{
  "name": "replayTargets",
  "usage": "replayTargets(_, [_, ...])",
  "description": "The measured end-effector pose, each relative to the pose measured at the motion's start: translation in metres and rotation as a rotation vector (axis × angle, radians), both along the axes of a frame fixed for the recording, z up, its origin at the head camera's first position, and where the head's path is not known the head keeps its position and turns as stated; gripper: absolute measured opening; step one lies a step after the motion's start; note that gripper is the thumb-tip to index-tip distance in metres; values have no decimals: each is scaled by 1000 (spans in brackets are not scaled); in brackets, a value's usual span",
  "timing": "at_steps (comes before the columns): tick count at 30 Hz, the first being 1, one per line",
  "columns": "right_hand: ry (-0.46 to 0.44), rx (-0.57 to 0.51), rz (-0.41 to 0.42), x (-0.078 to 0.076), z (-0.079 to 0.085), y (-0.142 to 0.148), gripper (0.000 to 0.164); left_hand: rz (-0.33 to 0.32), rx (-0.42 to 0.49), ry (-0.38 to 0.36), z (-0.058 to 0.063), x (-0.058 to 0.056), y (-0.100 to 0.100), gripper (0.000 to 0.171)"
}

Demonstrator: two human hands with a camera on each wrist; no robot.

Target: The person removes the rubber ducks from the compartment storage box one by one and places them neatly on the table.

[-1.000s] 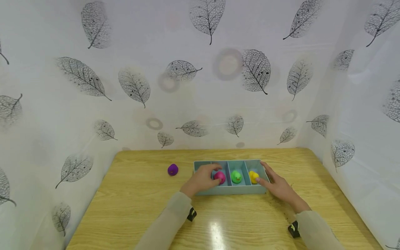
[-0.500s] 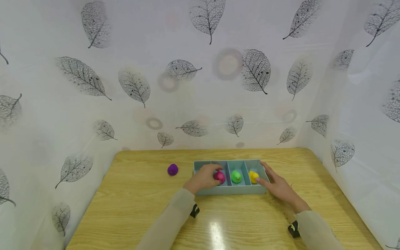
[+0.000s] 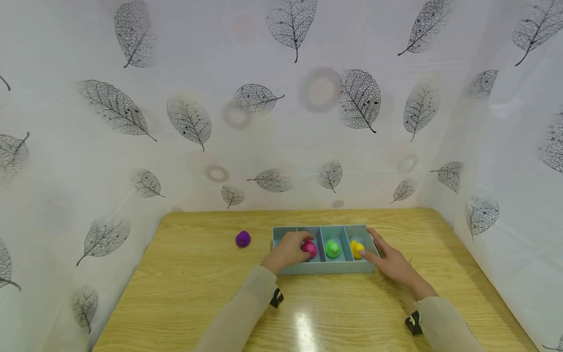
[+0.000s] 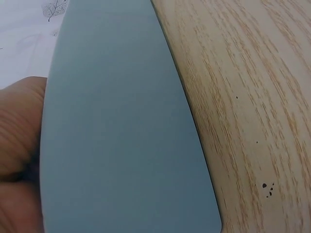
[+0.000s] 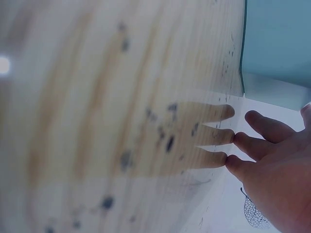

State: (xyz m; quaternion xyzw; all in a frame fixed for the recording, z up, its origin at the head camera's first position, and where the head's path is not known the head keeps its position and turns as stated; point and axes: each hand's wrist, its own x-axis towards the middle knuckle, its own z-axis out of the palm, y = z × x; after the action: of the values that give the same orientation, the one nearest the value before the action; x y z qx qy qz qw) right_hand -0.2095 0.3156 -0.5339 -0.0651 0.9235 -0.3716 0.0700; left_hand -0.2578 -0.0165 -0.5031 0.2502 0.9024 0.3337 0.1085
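Note:
In the second compartment from the left of a pale blue-green divided box [image 3: 303, 268] sits a pink toy duck [image 3: 310, 250]. My left hand [image 3: 288, 250] reaches over the box's front left and curls its thumb and fingers round that duck. My right hand [image 3: 396, 264] holds the box's right end, its thumb inside by a yellow toy duck [image 3: 357, 249] and a finger at the back corner. A green toy duck [image 3: 332, 249] sits between the pink and yellow ones. In the left wrist view, the box's front wall [image 4: 116, 121] hides most of the left hand.
A purple toy duck-like figure [image 3: 243, 239] lies on the wooden table [image 3: 189, 283] left of the box. A leaf-patterned white curtain [image 3: 220, 122] encloses the back and sides. Dark specks mark the table beside the right hand.
My left wrist and forearm have shifted slightly right while the fingers stay at the pink duck. The right hand and the box have not visibly moved.

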Motion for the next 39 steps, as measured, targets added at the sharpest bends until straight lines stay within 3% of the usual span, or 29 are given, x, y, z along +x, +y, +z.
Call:
replayTargets(15, [-2,-23,6,0,0,0,84,9,-1,9,0,0,2,42])
replayTargets(25, [0,-29,4,0,0,0,84,10,-68,31,1,-1,6,40])
replayTargets(30, [-4,-29,-1,1,0,0,85,11,-55,13,2,0,5,38])
replayTargets(39, [5,-18,-3,2,0,-1,84,8,15,11,-7,-2,0,35])
